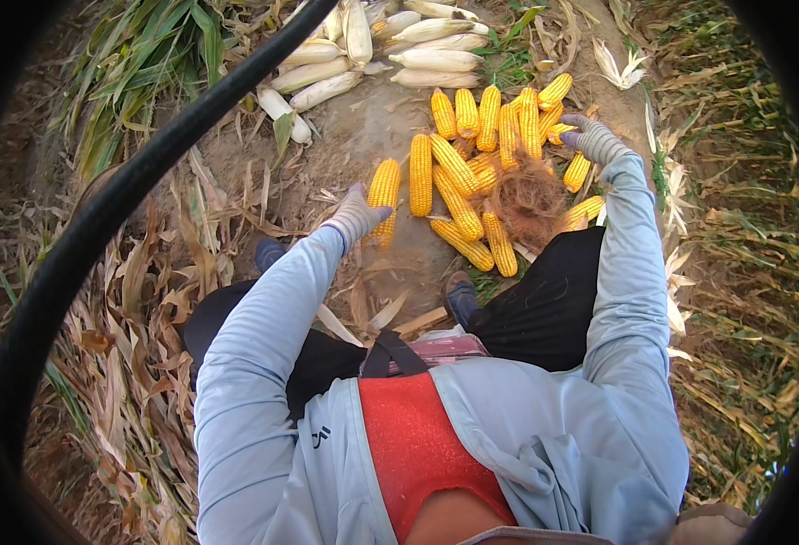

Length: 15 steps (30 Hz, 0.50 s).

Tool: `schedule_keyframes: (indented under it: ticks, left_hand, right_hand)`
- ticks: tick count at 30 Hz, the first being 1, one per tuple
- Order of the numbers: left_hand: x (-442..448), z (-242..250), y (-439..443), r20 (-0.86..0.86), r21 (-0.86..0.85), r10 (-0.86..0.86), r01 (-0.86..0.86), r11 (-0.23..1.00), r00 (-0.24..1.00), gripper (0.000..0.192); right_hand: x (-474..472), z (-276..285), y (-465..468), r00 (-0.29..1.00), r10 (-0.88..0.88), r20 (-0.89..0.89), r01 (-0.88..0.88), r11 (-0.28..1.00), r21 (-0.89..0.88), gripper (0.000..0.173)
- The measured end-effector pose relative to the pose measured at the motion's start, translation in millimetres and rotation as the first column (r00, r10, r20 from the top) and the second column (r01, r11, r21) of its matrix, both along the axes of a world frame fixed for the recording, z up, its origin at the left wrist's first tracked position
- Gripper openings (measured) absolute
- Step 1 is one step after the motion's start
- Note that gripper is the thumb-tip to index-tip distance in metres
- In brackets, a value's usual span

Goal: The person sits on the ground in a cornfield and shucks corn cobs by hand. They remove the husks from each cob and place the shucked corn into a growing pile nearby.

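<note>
In a striped knit glove, my left hand grips a husked yellow ear of corn, its thumb lying across the front of the kernels. My right hand, gloved alike, reaches to the far right of a loose pile of husked ears. One short-looking ear lies at its thumb and fingertips; whether the fingers grip it or only touch it I cannot tell. A tangled brown clump of corn silk rests on the near right part of the pile, covering some ears.
Ears in pale husks are heaped beyond the pile. Green corn leaves lie at upper left, dry stalks and leaves at left. Empty husks line the right side. A black cable crosses the view. My shoe is near the pile.
</note>
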State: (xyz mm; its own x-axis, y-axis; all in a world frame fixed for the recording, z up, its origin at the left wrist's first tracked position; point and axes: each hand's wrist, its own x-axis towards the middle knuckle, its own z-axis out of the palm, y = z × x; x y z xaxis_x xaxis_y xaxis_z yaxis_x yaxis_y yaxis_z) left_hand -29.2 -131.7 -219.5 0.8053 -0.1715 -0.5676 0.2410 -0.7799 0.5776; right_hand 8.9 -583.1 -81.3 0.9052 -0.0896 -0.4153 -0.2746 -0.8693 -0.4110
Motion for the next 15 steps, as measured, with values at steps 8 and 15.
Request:
schedule_keyframes:
  ticks: [8,15]
  left_hand:
    - [39,93,15,0.227,0.005,-0.234,0.239,0.971,0.945,0.045]
    - [55,185,73,0.565,-0.181,0.123,-0.023,0.983,0.816,0.033]
  right_hand:
    - [34,1,42,0.996,0.022,-0.084,-0.009,0.989,0.146,0.048]
    - [55,-14,113,0.961,0.143,-0.237,-0.159,0.986,-0.049,0.047]
